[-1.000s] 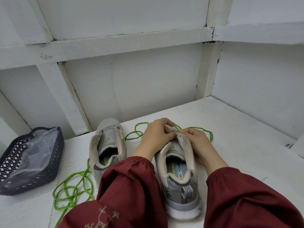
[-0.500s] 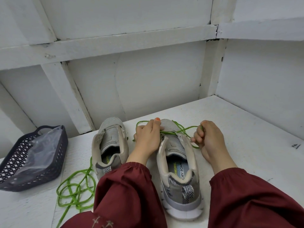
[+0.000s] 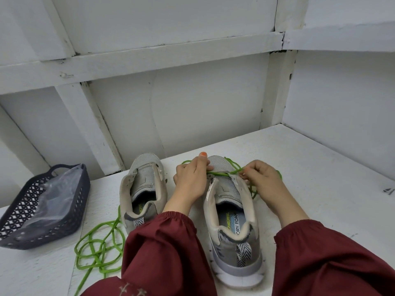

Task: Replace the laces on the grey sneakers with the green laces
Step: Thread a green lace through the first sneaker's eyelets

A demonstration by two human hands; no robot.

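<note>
Green and coiled, a loose green lace (image 3: 98,253) waits on the white counter (image 3: 320,189) beside the unlaced grey mesh sneaker (image 3: 143,189). Right of it, the left hand (image 3: 190,180) and right hand (image 3: 265,180) each pinch the threaded green lace (image 3: 220,173) across the second grey sneaker (image 3: 230,210), likely evening its ends. Both shoes point toe far, heel near.

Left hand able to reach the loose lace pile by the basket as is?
Probably: nothing blocks the loose lace pile, but the left hand must first drop the threaded lace it pinches.
</note>
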